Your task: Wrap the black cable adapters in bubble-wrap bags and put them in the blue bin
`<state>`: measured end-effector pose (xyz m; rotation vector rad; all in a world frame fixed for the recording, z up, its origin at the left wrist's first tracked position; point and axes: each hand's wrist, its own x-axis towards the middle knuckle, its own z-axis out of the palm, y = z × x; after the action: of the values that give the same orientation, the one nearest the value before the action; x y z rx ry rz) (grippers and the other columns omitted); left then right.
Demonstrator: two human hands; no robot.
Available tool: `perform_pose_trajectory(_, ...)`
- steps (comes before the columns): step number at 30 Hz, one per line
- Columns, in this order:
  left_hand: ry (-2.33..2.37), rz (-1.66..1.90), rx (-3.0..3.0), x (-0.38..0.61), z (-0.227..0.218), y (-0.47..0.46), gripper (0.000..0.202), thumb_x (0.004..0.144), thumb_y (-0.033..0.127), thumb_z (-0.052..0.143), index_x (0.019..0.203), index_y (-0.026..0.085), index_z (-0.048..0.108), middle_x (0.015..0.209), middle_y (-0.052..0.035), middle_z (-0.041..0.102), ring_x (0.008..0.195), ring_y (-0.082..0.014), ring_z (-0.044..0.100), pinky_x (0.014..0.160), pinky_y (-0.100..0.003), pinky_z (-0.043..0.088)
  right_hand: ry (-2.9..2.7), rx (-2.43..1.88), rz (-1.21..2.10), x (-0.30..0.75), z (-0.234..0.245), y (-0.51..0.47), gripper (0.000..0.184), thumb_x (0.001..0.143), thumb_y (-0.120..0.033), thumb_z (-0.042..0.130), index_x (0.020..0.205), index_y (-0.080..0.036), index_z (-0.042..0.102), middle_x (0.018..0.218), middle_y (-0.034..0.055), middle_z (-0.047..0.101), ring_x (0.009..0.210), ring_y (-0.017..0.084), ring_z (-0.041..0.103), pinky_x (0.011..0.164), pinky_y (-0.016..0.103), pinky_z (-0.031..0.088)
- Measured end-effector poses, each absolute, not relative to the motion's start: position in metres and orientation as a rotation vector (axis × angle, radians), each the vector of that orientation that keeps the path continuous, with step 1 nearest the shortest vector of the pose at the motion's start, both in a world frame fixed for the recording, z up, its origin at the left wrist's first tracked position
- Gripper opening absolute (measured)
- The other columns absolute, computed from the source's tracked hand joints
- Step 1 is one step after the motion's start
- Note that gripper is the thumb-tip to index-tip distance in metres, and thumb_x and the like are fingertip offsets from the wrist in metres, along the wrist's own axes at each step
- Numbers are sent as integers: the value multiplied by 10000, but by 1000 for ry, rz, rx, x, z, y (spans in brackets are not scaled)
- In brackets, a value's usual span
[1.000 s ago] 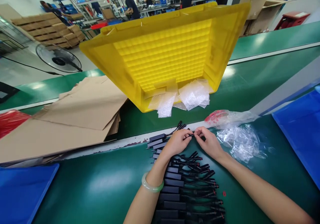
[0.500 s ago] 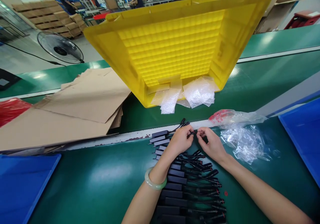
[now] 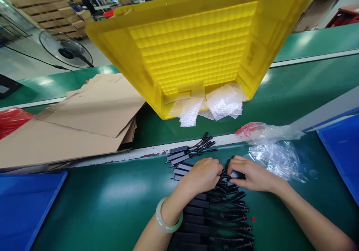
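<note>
My left hand (image 3: 206, 175) is closed on a black cable (image 3: 225, 176) near its connector end, over the row of devices. Just right of it, my right hand (image 3: 251, 173) has thumb and fingers curled together at that cable's tip; whatever they pinch is too small to make out. Black box-shaped devices with split cables (image 3: 196, 210) lie in a column beneath and in front of my hands, cables pointing right. Several nearer connectors carry red rings at their ends. Beyond my left hand, more such devices (image 3: 179, 155) lie with plain black ends. A loose red ring (image 3: 254, 219) rests on the green surface.
A tilted yellow crate (image 3: 193, 45) with bubble-wrap pieces (image 3: 224, 101) stands behind the rail. Flat cardboard (image 3: 92, 109) lies left of it. Clear plastic bags (image 3: 275, 157) sit right of my hands. Blue trays (image 3: 25, 206) flank both sides. People work in the background.
Both hands have come nearer and slightly right, from the far devices to a cable in the middle of the column. The far cable held before now lies free.
</note>
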<state>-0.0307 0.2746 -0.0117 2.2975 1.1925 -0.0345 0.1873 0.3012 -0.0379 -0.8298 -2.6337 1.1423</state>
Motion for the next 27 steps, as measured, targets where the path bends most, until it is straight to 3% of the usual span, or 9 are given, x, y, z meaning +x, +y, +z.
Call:
perform_pose_trajectory(4,1163,29,2252,-35,-11,280,60,851,165,554,808,204,568,845,5,613,820,-166,581,665,-269,407,-2545,-850,1111,183,-43,300,35,894,-162,581,909,-189,598,851,33,623,831,189,555,717,290,432)
perform_pose_trajectory(10,1281,1,2256,-32,-8,283,59,865,181,540,820,206,568,862,-8,618,830,-182,578,709,-288,433,-2484,-894,1016,178,-53,297,116,930,-233,575,1033,-189,605,893,51,659,871,209,574,740,308,454)
perform_pose_trajectory(15,1458,-58,2287,-30,3,275,89,832,223,607,910,184,592,965,-56,613,938,-234,561,800,-342,460,-2545,-1122,815,185,-46,301,58,918,-207,567,876,-191,604,780,40,627,771,218,564,660,324,450)
perform_pose_trajectory(19,1313,-228,2313,-29,7,267,75,793,249,658,832,191,632,899,-54,623,916,-251,572,781,-353,467,-2640,-960,839,184,-41,300,68,920,-209,558,928,-212,625,878,50,634,817,223,551,692,335,459)
perform_pose_trajectory(27,1337,-173,2342,-37,6,276,111,850,164,534,819,175,639,888,-53,629,875,-216,583,764,-326,469,-2626,-964,869,178,-54,296,111,912,-230,602,1017,-198,615,929,59,618,860,229,523,750,361,440)
